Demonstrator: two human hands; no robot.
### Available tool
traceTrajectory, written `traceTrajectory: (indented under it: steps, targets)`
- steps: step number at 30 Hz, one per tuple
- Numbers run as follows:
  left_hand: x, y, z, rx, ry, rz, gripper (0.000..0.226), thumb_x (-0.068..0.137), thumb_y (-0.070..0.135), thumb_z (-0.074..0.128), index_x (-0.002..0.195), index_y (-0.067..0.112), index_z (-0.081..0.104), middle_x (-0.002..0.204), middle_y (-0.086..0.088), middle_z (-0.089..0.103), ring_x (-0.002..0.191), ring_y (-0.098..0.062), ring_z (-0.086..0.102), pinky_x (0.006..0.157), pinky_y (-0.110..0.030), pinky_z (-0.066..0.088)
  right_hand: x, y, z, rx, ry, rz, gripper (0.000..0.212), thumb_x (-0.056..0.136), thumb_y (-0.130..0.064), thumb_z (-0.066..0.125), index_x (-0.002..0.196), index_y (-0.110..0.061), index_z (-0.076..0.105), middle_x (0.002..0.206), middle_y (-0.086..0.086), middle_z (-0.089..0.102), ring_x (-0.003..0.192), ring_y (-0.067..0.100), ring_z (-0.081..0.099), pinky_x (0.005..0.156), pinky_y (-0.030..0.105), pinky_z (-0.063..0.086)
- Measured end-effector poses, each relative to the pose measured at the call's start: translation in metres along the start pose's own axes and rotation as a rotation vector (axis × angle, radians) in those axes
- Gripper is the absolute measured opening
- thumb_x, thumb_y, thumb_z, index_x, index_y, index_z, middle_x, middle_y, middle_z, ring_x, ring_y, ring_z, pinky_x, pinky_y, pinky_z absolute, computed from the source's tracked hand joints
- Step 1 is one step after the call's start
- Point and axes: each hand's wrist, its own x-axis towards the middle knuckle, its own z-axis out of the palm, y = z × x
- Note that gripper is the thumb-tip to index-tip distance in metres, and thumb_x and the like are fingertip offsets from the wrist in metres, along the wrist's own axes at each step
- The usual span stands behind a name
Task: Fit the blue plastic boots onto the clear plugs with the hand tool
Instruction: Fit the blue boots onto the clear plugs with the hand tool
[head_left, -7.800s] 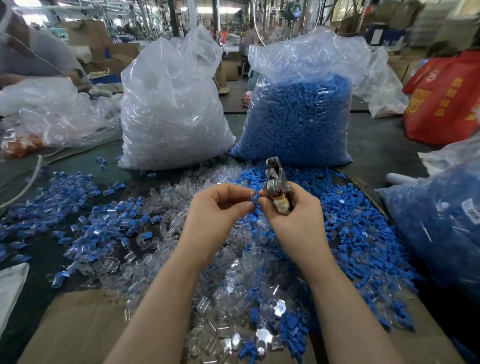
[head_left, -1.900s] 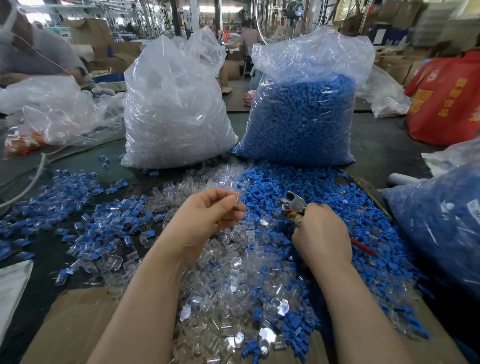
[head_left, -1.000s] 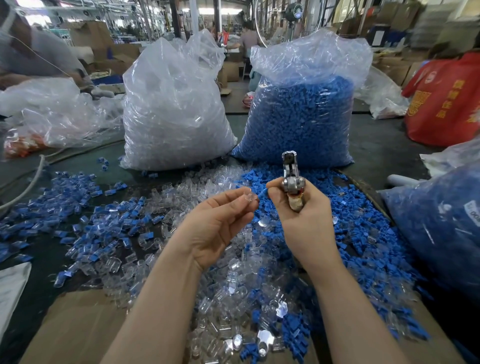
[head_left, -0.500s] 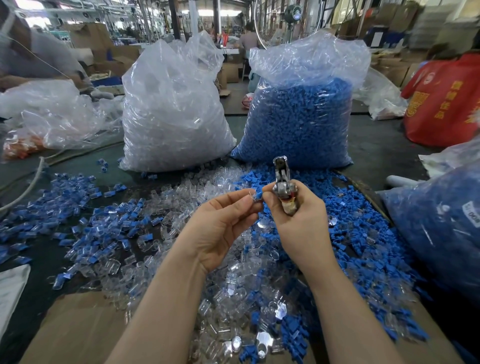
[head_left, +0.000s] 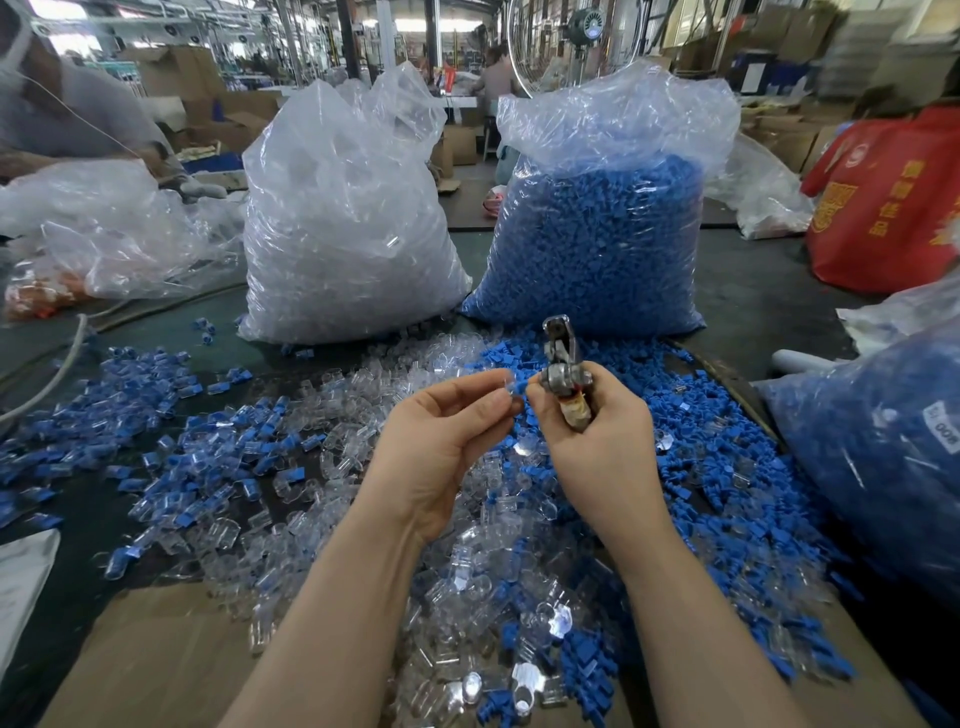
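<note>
Head view, both hands raised mid-frame over the surface (head_left: 769, 291). Left hand (head_left: 441, 441) palm toward me, thumb and forefinger pinched on a clear plug (head_left: 503, 383); I can barely make the plug out, it's see-through and mostly behind the fingertips. Right hand (head_left: 597, 441) wrapped around the hand tool (head_left: 563, 374), metal head pointing up, handle buried in the fist, only a tan stub showing below the pivot. I can't tell how the tool's jaws stand. A blue boot (head_left: 518, 387) sits between the two thumbs, touching the plug end; whether it's seated on the plug I can't tell, too small.

Below the hands: loose pile of clear plugs (head_left: 311, 467) centre and left, loose blue boots (head_left: 727, 493) on the right, mixed where they meet. Forearms cover part of the pile. Cardboard sheet (head_left: 156, 665) at lower left, running under the parts.

Upper centre: clear bag of plugs (head_left: 343, 223) standing, blue bag of boots (head_left: 597, 234) just beside it on the right. Another bag of blue parts (head_left: 883, 457) cut off by the right edge. Red bag (head_left: 893, 208) upper right, print blurred. Another person (head_left: 67, 119) upper left, cut off and blurred.
</note>
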Motion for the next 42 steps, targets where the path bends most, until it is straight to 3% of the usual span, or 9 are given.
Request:
traceTrajectory:
  steps: [11,22,27,30,36,42]
  targets:
    - [-0.001,0.000,-0.001,0.214,0.049,0.099,0.033,0.052,0.016,0.082,0.085,0.017,0.079,0.095,-0.012,0.076,0.088,-0.020,0.072,0.076,-0.023,0.057,-0.001,-0.003,0.001,-0.021,-0.040,-0.010,0.029,0.090,-0.014,0.070,0.076,-0.037,0.058,0.074,-0.023,0.065,0.067,-0.001,0.059,0.060,0.010,0.042]
    - [-0.003,0.002,-0.002,0.286,0.034,0.119,0.029,0.058,0.016,0.081,0.087,0.018,0.080,0.091,-0.007,0.076,0.088,-0.018,0.072,0.080,-0.025,0.058,-0.001,-0.002,-0.001,-0.016,-0.062,0.025,0.017,0.090,-0.020,0.070,0.081,-0.031,0.063,0.078,-0.013,0.067,0.069,0.007,0.061,0.061,0.020,0.048]
    - [-0.002,-0.001,-0.002,0.260,0.050,0.119,0.020,0.076,0.002,0.077,0.090,0.016,0.078,0.096,-0.012,0.075,0.096,-0.026,0.071,0.082,-0.028,0.057,-0.001,0.003,-0.005,-0.009,-0.036,0.034,0.009,0.092,-0.020,0.068,0.085,-0.025,0.064,0.078,-0.009,0.067,0.068,0.009,0.061,0.060,0.023,0.049]
    - [-0.001,0.000,-0.002,0.265,0.066,0.155,0.023,0.078,-0.001,0.075,0.089,0.018,0.077,0.091,-0.008,0.073,0.092,-0.025,0.070,0.081,-0.027,0.058,0.002,0.007,-0.009,-0.075,-0.013,0.028,0.017,0.092,-0.023,0.068,0.079,-0.031,0.061,0.071,-0.016,0.065,0.060,0.003,0.055,0.055,0.019,0.041]
    - [0.000,0.004,-0.004,0.464,0.070,0.300,0.028,0.081,-0.002,0.073,0.100,0.019,0.071,0.085,0.003,0.069,0.075,-0.007,0.065,0.075,-0.022,0.053,0.003,0.011,-0.014,-0.274,-0.124,0.032,0.021,0.091,-0.035,0.065,0.075,-0.031,0.052,0.070,-0.018,0.062,0.056,0.007,0.050,0.053,0.033,0.039]
    - [-0.002,0.007,-0.006,0.533,0.006,0.380,0.033,0.082,-0.005,0.072,0.105,0.018,0.066,0.085,0.007,0.072,0.079,-0.005,0.068,0.075,-0.018,0.053,0.003,0.011,-0.015,-0.362,-0.216,0.050,0.021,0.090,-0.033,0.066,0.076,-0.035,0.050,0.062,-0.011,0.057,0.058,0.008,0.051,0.056,0.036,0.042]
